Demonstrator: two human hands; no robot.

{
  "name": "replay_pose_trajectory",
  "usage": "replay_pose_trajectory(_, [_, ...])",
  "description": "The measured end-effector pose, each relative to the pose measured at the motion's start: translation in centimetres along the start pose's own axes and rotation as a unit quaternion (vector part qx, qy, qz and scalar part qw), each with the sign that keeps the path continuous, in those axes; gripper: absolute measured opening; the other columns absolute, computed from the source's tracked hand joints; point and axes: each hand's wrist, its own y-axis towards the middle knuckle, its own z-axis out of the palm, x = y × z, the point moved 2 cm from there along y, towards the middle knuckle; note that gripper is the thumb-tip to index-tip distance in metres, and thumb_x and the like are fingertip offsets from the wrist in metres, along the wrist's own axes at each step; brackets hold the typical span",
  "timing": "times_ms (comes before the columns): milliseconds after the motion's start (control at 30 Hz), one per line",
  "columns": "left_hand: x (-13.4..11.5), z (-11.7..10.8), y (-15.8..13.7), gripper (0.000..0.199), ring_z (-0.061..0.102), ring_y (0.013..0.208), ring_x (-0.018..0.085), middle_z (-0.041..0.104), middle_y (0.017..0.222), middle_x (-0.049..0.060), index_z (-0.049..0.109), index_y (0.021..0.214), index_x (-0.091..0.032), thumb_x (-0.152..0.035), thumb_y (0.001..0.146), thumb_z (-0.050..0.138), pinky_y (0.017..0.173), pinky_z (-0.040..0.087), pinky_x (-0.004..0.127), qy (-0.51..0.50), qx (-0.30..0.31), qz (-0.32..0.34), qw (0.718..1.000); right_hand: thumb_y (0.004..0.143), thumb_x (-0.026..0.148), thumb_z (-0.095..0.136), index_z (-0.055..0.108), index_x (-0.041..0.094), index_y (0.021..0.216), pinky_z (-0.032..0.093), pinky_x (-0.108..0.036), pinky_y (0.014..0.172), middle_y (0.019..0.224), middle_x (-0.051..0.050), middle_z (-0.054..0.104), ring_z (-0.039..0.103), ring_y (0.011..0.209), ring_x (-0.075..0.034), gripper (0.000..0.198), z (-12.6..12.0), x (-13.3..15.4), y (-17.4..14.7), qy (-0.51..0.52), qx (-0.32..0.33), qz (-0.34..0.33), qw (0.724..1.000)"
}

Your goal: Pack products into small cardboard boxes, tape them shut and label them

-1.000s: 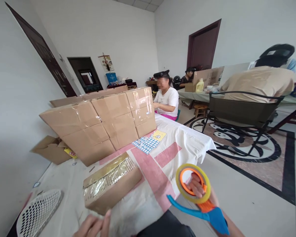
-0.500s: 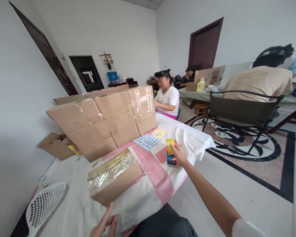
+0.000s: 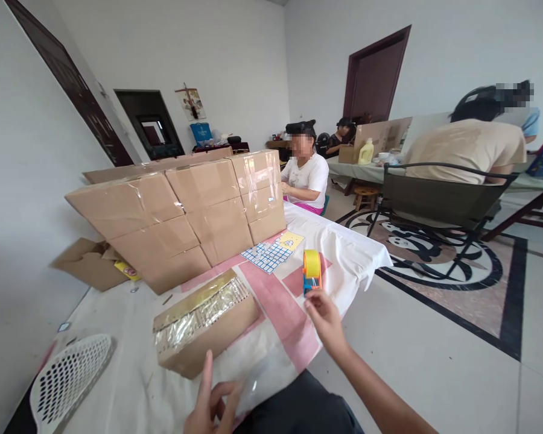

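Observation:
A tape dispenser [image 3: 312, 282], blue and orange with a wide yellow tape roll [image 3: 312, 264], stands on the table's right side. My right hand [image 3: 326, 316] is at its near end, fingers curled and closed against the front edge; whether they pinch the tape's end is hidden. A closed cardboard box [image 3: 208, 328] with shiny tape along its top lies on the cloth in front of me. Just below its near side is my left hand [image 3: 212, 398], index finger stretched out, the other fingers bent, holding nothing I can see. A blurred translucent patch shows beside it.
Stacked taped cartons [image 3: 181, 220] form a wall across the table. A white perforated racket-shaped item [image 3: 72, 380] lies at left, an open carton [image 3: 84, 265] behind it. A blue-and-white checked sheet [image 3: 266, 258] lies near the stack. A person in white [image 3: 305, 178] sits beyond.
My right hand has slid from the tape roll down to the dispenser's near end. My left hand has moved up and right, closer to the box. The view has shifted slightly.

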Motion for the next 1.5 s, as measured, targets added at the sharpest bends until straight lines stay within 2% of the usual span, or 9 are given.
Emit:
replay_pose_trajectory(167, [-3.0, 1.0, 0.0, 0.1, 0.046, 0.055, 0.014, 0.07, 0.077, -0.003, 0.023, 0.161, -0.025, -0.069, 0.081, 0.062, 0.048, 0.049, 0.023, -0.04, 0.014, 0.013, 0.999, 0.081, 0.054, 0.077, 0.074, 0.021, 0.1, 0.036, -0.025, 0.056, 0.095, -0.004, 0.06, 0.046, 0.064, -0.011, 0.038, 6.1, 1.9, -4.5, 0.046, 0.278, 0.012, 0.959])
replay_pose_trajectory(467, [-4.1, 1.1, 0.6, 0.096, 0.048, 0.052, 0.011, 0.049, 0.054, -0.01, 0.033, 0.157, -0.021, -0.062, 0.079, 0.07, 0.052, 0.047, 0.021, -0.072, 0.016, -0.023, 0.997, 0.071, 0.064, 0.083, 0.067, 0.026, 0.125, 0.042, -0.03, 0.069, 0.109, -0.007, 0.06, 0.049, 0.081, -0.017, 0.068, 8.3, 4.8, -4.1, 0.054, 0.356, -0.079, 0.93])
replay_pose_trajectory(700, [-4.5, 1.1, 0.6, 0.096, 0.058, 0.057, 0.014, 0.059, 0.057, -0.007, 0.031, 0.158, -0.02, -0.063, 0.081, 0.067, 0.052, 0.048, 0.022, -0.089, -0.009, -0.047, 0.995, 0.094, 0.037, 0.067, 0.069, 0.023, 0.097, 0.036, -0.027, 0.06, 0.083, -0.002, 0.063, 0.048, 0.067, -0.014, 0.015, 9.0, 4.5, -5.1, 0.044, 0.319, 0.001, 0.947])
replay_pose_trajectory(867, [-5.1, 1.5, 0.6, 0.095, 0.058, 0.059, 0.014, 0.062, 0.057, -0.006, 0.034, 0.157, -0.022, -0.063, 0.079, 0.069, 0.057, 0.05, 0.024, -0.11, -0.004, -0.069, 0.992, 0.094, 0.037, 0.067, 0.071, 0.022, 0.084, 0.042, -0.028, 0.063, 0.101, -0.007, 0.057, 0.054, 0.079, -0.016, 0.018, 9.4, 5.7, -2.9, 0.031, 0.278, -0.037, 0.959])
replay_pose_trajectory(1033, [-5.2, 1.6, 0.9, 0.098, 0.039, 0.043, 0.01, 0.04, 0.044, -0.013, 0.033, 0.157, -0.021, -0.064, 0.078, 0.07, 0.046, 0.039, 0.02, -0.134, -0.027, -0.1, 0.986, 0.095, 0.041, 0.066, 0.069, 0.023, 0.081, 0.045, -0.042, 0.097, 0.105, -0.007, 0.054, 0.056, 0.107, -0.024, 0.023, 9.6, 9.6, 3.3, -0.004, 0.187, -0.139, 0.972])
replay_pose_trajectory(1200, [-4.3, -2.1, 3.0, 0.077, 0.055, 0.06, 0.011, 0.06, 0.064, -0.006, 0.048, 0.15, -0.022, -0.054, 0.083, 0.069, 0.067, 0.048, 0.025, -0.033, -0.208, -0.01, 0.978, 0.094, 0.044, 0.068, 0.073, 0.021, 0.081, 0.041, -0.045, 0.101, 0.096, -0.004, 0.058, 0.058, 0.101, -0.022, 0.027, 12.6, 12.9, 8.4, -0.041, 0.321, -0.215, 0.922])
replay_pose_trajectory(1367, [-3.1, -5.8, 6.1, 0.057, 0.058, 0.082, 0.02, 0.069, 0.098, 0.01, 0.064, 0.13, -0.015, -0.038, 0.079, 0.074, 0.074, 0.048, 0.035, 0.144, -0.427, 0.202, 0.869, 0.086, 0.048, 0.076, 0.076, 0.017, 0.083, 0.043, -0.041, 0.102, 0.107, -0.005, 0.057, 0.06, 0.107, -0.02, 0.031, 18.4, 10.1, 10.5, -0.003, 0.438, -0.152, 0.886])
replay_pose_trajectory(1433, [-2.7, -5.7, 7.4, 0.048, 0.06, 0.099, 0.027, 0.068, 0.112, 0.016, 0.069, 0.119, -0.014, -0.036, 0.077, 0.076, 0.083, 0.047, 0.04, 0.212, -0.422, 0.288, 0.833, 0.084, 0.037, 0.08, 0.078, 0.016, 0.084, 0.036, -0.043, 0.111, 0.129, -0.008, 0.055, 0.054, 0.124, -0.023, 0.021, 20.9, 8.2, 10.7, -0.05, 0.469, -0.132, 0.872])
replay_pose_trajectory(1500, [-2.4, -4.7, 8.7, 0.039, 0.06, 0.11, 0.03, 0.07, 0.121, 0.014, 0.071, 0.116, -0.02, -0.036, 0.081, 0.074, 0.094, 0.041, 0.043, 0.286, -0.341, 0.348, 0.825, 0.082, 0.027, 0.081, 0.08, 0.018, 0.083, 0.027, -0.051, 0.116, 0.143, -0.008, 0.051, 0.046, 0.135, -0.029, 0.01, 22.8, 6.6, 10.7, -0.151, 0.472, -0.117, 0.861])
